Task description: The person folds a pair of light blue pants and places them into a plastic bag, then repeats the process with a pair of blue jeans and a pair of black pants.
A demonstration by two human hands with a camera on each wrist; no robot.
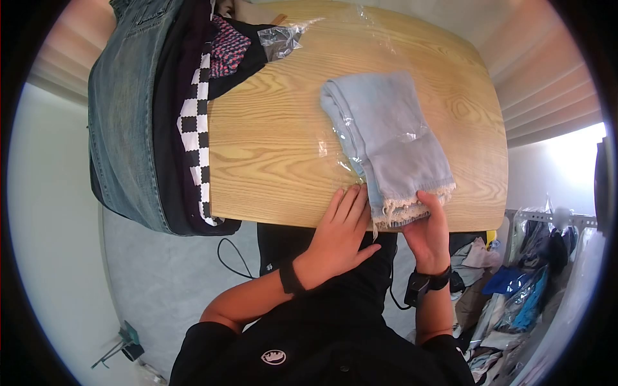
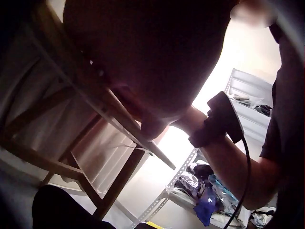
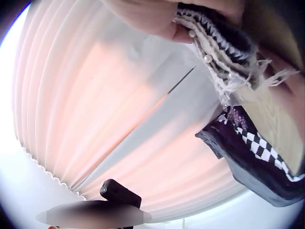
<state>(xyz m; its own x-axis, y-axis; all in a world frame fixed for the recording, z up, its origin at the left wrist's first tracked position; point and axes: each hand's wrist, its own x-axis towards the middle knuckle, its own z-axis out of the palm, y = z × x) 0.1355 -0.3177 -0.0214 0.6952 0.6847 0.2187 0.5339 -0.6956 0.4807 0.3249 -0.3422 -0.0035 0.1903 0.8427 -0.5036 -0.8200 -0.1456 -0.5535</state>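
Note:
Folded light blue denim (image 1: 399, 141) with a frayed, pearl-dotted hem lies near the table's front edge, clear plastic showing at its left side. The right hand (image 1: 430, 235) grips the hem's right corner, thumb on top and fingers underneath. In the right wrist view its fingers pinch the layered frayed hem (image 3: 219, 52). Beside the hem's left corner, the left hand (image 1: 340, 235) lies palm down with straight fingers over the table edge. The left wrist view shows that hand only as a dark, close shape.
A pile of jeans (image 1: 122, 128) and dark clothes with a checkered strip (image 1: 196, 128) covers the table's left end. Behind it lie a pink-and-blue knit (image 1: 230, 48) and clear plastic (image 1: 281, 42). Bagged clothes (image 1: 515, 289) fill a rack at the lower right.

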